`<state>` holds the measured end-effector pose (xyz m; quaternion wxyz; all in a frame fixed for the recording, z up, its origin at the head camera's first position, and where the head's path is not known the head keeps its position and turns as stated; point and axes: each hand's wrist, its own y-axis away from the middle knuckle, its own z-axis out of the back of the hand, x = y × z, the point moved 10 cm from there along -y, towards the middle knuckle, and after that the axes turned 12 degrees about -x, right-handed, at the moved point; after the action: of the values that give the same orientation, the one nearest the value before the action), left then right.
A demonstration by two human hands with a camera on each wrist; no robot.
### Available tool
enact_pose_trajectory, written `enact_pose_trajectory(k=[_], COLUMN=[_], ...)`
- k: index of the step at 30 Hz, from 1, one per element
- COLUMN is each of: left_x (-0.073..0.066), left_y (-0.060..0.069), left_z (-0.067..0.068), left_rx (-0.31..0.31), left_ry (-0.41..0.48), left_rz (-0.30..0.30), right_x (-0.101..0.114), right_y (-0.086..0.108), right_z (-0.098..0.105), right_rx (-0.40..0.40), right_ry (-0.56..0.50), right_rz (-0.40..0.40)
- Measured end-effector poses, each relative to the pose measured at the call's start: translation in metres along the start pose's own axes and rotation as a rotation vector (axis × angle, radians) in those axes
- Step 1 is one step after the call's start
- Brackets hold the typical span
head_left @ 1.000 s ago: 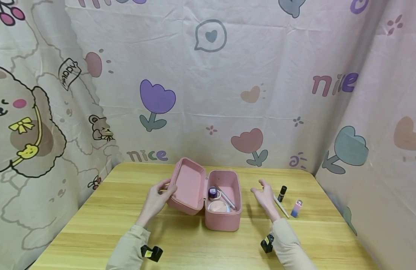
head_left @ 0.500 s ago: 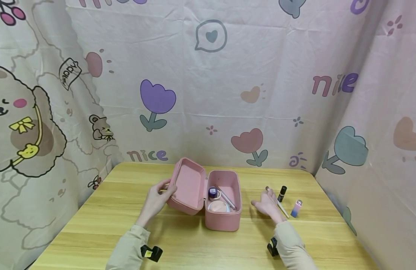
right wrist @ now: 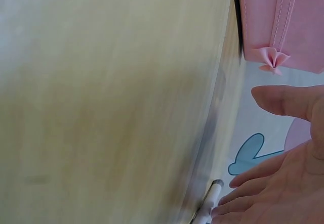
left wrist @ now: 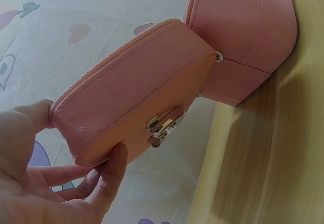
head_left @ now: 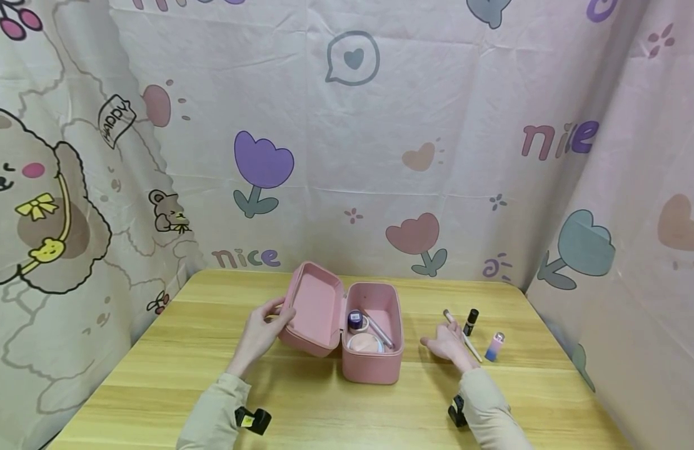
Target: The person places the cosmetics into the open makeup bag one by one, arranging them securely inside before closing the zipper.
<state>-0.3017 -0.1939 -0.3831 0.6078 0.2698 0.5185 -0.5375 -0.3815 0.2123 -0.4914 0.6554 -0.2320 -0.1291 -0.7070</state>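
A pink cosmetic case (head_left: 371, 369) stands on the wooden table with its lid (head_left: 313, 306) swung out to the left. My left hand (head_left: 261, 331) grips the lid's outer edge, thumb on the rim side and fingers on the outer face in the left wrist view. Inside the case lie a dark purple jar (head_left: 355, 320), a round beige compact (head_left: 366, 343) and a slim silvery tube (head_left: 382, 331). My right hand (head_left: 447, 344) is low at a slim white stick (head_left: 472, 348) with a darker tip; its thumb is apart and its fingers extended. Whether the fingertips touch the stick is unclear.
Right of the right hand stand a black tube (head_left: 471, 322) and a pink-to-blue lipstick-sized tube (head_left: 495, 347). Patterned curtains (head_left: 347, 156) enclose the table (head_left: 167, 369) at the back and sides. A pink bow (right wrist: 273, 59) decorates the case's side.
My right hand has moved right and down, away from the case, to the white stick, whose darker tip now shows beyond the fingers. The left hand and the lid have stayed in place.
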Motion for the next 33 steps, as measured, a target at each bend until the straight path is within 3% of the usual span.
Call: enact_pose_trajectory(k=[11,20,27,33], left_x=[-0.001,0.0,-0.001,0.0], left_y=[0.0,0.0,0.001,0.001], left_z=[0.0,0.001,0.001,0.001], left_rx=[-0.004,-0.007,-0.007,-0.008], left_ry=[-0.001,-0.002,0.004,0.006], left_rz=[0.0,-0.002,-0.004,-0.005], right_x=[0.015,0.015,0.01,0.011], right_y=[0.013,0.007,0.002,-0.002], right_z=[0.021,0.025,0.03,0.036], right_rx=[0.017,0.012,0.001,-0.048], right_ry=[0.068,0.137,0.166,0.178], right_rz=[-0.01,0.05,0.014,0.035])
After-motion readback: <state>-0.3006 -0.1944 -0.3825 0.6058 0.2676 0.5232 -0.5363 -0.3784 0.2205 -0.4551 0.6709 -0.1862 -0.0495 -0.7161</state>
